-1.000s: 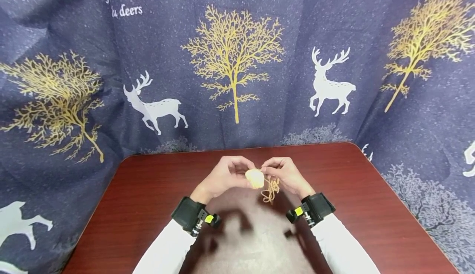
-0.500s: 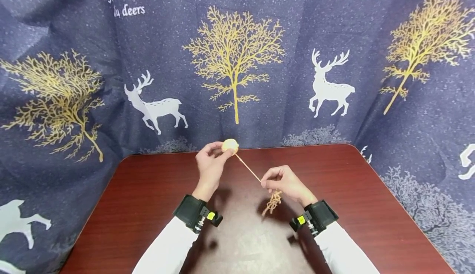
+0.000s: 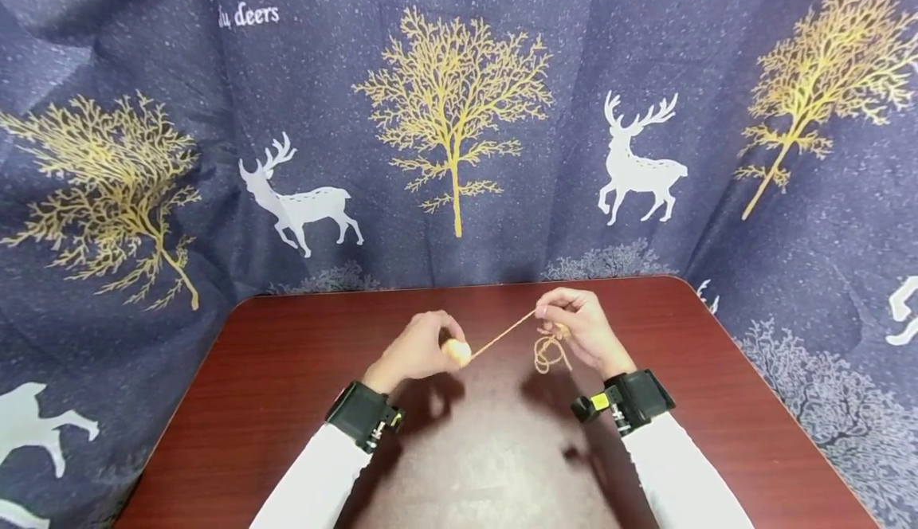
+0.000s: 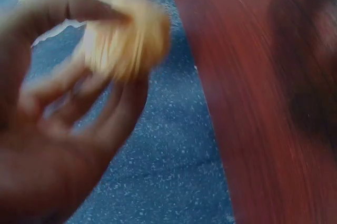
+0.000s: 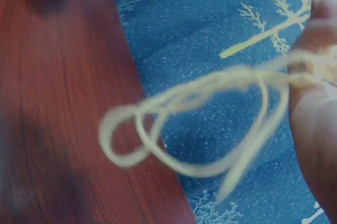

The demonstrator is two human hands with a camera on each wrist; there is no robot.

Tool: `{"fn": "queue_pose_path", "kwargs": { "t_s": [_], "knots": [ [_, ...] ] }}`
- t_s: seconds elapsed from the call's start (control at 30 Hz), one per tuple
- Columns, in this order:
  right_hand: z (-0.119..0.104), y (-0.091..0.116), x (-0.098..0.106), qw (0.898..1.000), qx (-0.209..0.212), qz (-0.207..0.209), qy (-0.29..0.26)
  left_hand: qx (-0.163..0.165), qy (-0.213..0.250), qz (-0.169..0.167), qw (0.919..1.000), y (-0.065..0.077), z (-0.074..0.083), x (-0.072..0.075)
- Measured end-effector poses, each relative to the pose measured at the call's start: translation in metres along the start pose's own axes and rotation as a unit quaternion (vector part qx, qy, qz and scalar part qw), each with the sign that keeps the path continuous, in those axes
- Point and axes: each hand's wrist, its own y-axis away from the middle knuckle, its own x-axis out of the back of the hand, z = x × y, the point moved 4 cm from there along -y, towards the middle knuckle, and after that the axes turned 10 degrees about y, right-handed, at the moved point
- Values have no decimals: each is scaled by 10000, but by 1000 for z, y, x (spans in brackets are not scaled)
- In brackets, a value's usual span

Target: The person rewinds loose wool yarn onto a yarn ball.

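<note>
My left hand [image 3: 423, 346] grips a small pale-yellow ball of yarn [image 4: 129, 37] between thumb and fingers. The left wrist view shows wound strands on the ball, blurred. From the ball a straight length of yarn [image 3: 504, 333] slants up to my right hand [image 3: 579, 326], whose thumb and fingertips pinch it. Below the right fingers dangles a loose bundle of yarn loops [image 5: 200, 97], hanging in the air. Only part of the right hand shows at the edge of the right wrist view.
Both hands are above a reddish-brown wooden table [image 3: 301, 354] with rounded far corners. A dark blue curtain [image 3: 502, 258] printed with trees and deer hangs behind it. Each wrist wears a black strap with a small camera [image 3: 591, 407].
The hands first drew apart, stretching yarn between them. Since then the left hand has come down and nearer with the ball, while the right has moved up and to the right.
</note>
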Motion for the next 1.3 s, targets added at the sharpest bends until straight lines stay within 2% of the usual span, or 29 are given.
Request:
{"fn": "queue_pose_path", "kwargs": {
  "t_s": [0.07,0.13,0.2,0.23,0.3,0.37,0.43,0.5,0.57,0.63,0.7,0.73,0.77,0.8,0.83,0.87,0.93,1.0,1.07,1.13,1.23,1.3],
  "knots": [
    [2,-3,4,9994,-45,314,-165,-120,608,-897,9940,2,4,-5],
    [5,-5,6,9982,-110,557,-199,-247,1434,-1653,9754,4,11,-9],
    [10,-7,6,9973,-183,714,-65,-356,2437,-2168,9446,5,19,-10],
    [12,-8,5,9969,-218,749,125,-423,2907,-2315,9274,4,23,-9],
    [17,-9,2,9950,-331,762,556,-604,3711,-2346,8965,2,29,-6],
    [22,-8,-2,9907,-435,687,1091,-819,4414,-2064,8694,0,33,-2],
    [27,-6,-5,9842,-562,546,1587,-1001,4931,-1541,8504,-3,35,3],
    [33,-2,-9,9787,-636,311,1929,-1004,5386,-871,8320,-5,33,8],
    [36,3,-14,9742,-694,10,2147,-872,5760,-134,8127,-8,30,12],
    [39,8,-19,9682,-673,-350,2384,-595,6072,623,7899,-10,24,15],
    [38,12,-25,9634,-564,-742,2515,-303,6209,1407,7706,-12,18,17],
    [37,14,-28,9608,-494,-914,2571,-144,6184,1777,7654,-13,15,18],
    [34,15,-31,9579,-398,-1063,2637,19,6087,2131,7643,-14,12,18],
    [32,16,-33,9566,-328,-1184,2642,179,5898,2478,7684,-15,8,18],
    [29,17,-35,9565,-268,-1286,2606,323,5629,2793,7772,-16,4,17],
    [26,17,-37,9566,-234,-1370,2560,474,5281,3064,7905,-16,1,17],
    [19,16,-40,9577,-179,-1467,2467,701,4459,3450,8229,-15,-4,14],
    [12,15,-41,9591,-137,-1511,2389,737,3510,3642,8595,-14,-6,12],
    [6,12,-42,9592,-74,-1528,2377,598,2648,3656,8903,-12,-6,9],
    [1,9,-42,9589,28,-1517,2400,380,1900,3535,9151,-10,-4,5],
    [-6,4,-41,9617,130,-1446,2324,142,1037,3123,9442,-7,-3,-1],
    [-9,0,-39,9657,145,-1346,2216,80,642,2685,9611,-7,-3,-5]
  ]
}}
